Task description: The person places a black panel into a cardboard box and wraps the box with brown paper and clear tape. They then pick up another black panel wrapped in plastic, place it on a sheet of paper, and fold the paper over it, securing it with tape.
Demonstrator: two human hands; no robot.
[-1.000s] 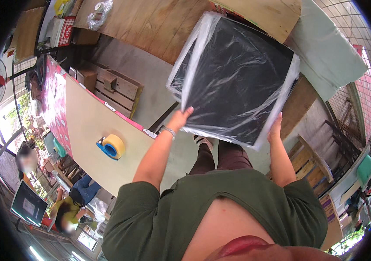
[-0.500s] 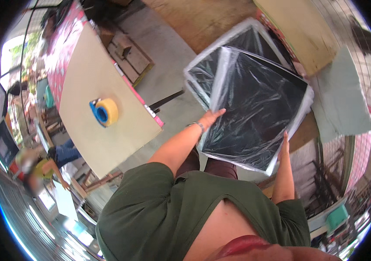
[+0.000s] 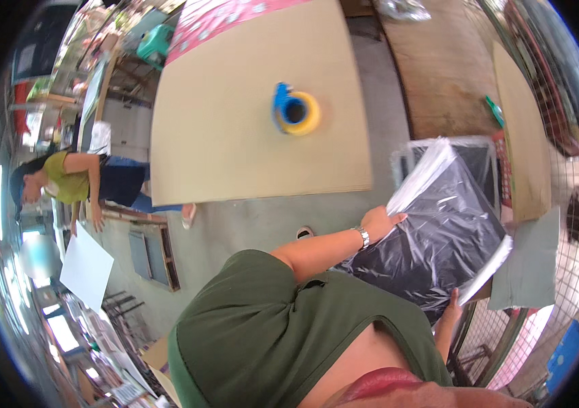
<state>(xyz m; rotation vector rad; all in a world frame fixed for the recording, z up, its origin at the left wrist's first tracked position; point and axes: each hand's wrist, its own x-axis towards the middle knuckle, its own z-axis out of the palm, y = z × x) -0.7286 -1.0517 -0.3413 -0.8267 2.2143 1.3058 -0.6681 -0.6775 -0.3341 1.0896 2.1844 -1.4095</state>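
A flat black rectangular panel wrapped in clear plastic [image 3: 432,251] is tilted in front of my body. My left hand [image 3: 379,223], with a metal watch on its wrist, grips its left edge, thumb over the top. Lower down, my right hand [image 3: 450,314] holds the near right edge; its fingers are partly hidden beneath. Just beyond the held panel, a second wrapped black panel [image 3: 476,160] lies on a wooden table [image 3: 439,75], partly covered by it.
A cardboard-topped table [image 3: 235,143] at upper centre bears a blue tape dispenser [image 3: 280,109] with a yellow roll. A co-worker [image 3: 75,173] at the left holds a white sheet [image 3: 87,265]. A grey board [image 3: 531,258] and wire mesh [image 3: 575,190] stand at the right.
My view has turned left, bringing the cardboard-topped table toward the middle. The held panel now sits closer to my body and more tilted, still in both hands.
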